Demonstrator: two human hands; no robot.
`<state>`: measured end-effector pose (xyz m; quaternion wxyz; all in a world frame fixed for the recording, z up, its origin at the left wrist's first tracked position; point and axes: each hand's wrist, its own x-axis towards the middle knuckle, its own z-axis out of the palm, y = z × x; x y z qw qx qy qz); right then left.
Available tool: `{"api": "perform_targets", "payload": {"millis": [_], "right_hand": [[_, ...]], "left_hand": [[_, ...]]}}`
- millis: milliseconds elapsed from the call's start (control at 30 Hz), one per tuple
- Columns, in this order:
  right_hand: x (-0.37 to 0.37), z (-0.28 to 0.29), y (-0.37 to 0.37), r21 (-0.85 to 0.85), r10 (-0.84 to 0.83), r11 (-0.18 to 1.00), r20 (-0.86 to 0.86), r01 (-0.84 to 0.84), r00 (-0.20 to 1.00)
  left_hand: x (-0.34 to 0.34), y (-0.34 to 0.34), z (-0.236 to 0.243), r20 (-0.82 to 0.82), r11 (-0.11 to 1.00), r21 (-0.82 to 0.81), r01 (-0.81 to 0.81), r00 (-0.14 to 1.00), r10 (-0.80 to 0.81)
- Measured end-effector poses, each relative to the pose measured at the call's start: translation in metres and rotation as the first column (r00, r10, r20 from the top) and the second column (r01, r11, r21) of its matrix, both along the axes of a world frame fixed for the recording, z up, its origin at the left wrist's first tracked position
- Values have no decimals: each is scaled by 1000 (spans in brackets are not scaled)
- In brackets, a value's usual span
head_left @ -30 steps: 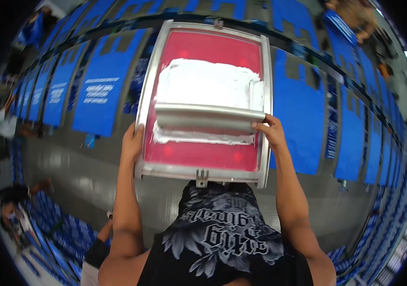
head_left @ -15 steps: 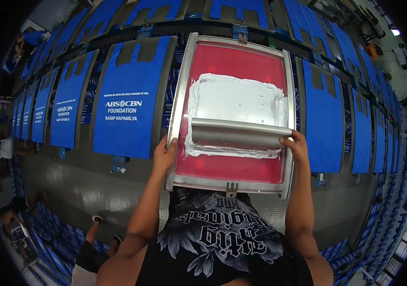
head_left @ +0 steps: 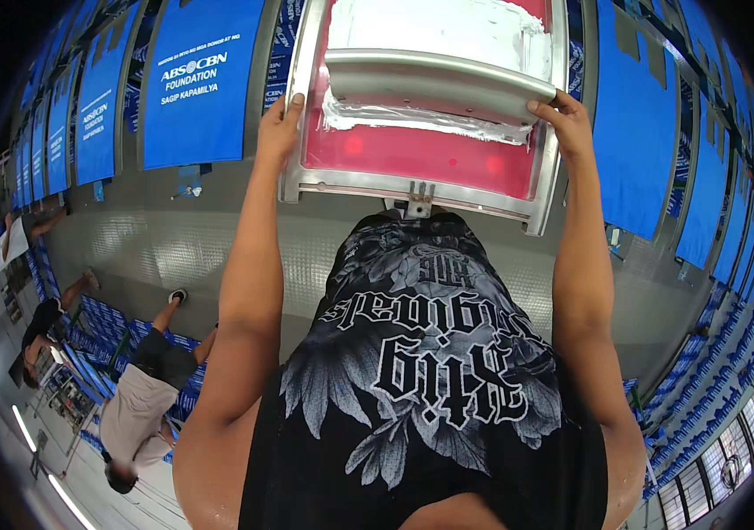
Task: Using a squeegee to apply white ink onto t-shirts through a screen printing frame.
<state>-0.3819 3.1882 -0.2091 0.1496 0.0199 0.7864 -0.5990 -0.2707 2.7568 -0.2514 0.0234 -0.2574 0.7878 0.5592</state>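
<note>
A metal-framed printing screen (head_left: pixel 342 188) with red mesh (head_left: pixel 395 157) is held out before me. White ink (head_left: pixel 430 31) covers much of the mesh, with a ragged edge. Across the ink lies a long metal squeegee (head_left: pixel 439 81), its right end reaching the right rail. My left hand (head_left: pixel 280 131) is closed around the left rail, thumb on top. My right hand (head_left: pixel 569 124) grips the right rail, its thumb and fingertips by the squeegee's end. The fingers under both rails are hidden, and the screen's far end is out of view.
Blue fabric pieces lie on boards on both sides, the left ones printed in white (head_left: pixel 196 84), the right ones plain (head_left: pixel 633 115). A metal hinge bracket (head_left: pixel 419 201) juts from the near frame edge. Several people are behind left, one in a light shirt (head_left: pixel 139 411).
The view has tilted back toward my body, so screen and hands appear higher in the picture. Both hands keep their places on the frame, and the squeegee still lies across the ink.
</note>
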Motion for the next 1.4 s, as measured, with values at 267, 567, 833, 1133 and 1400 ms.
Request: {"api": "perform_targets", "payload": {"millis": [267, 567, 833, 1133, 1400], "right_hand": [[8, 6, 2, -10, 8, 1000, 2, -8, 1000], [12, 12, 1, 33, 113, 993, 14, -113, 994], [82, 63, -40, 812, 561, 549, -180, -200, 808], [-70, 57, -54, 865, 606, 500, -315, -41, 731], [28, 51, -43, 821, 616, 523, -179, -228, 767]], "left_hand": [[3, 6, 5, -1, 1000, -28, -8, 1000, 8], [5, -3, -22, 47, 923, -376, 81, 997, -69], [-14, 58, 106, 0, 507, -703, 498, 714, -701], [-143, 60, 93, -144, 507, -808, 301, 734, -664], [-38, 57, 77, 90, 472, -692, 546, 714, -694]]}}
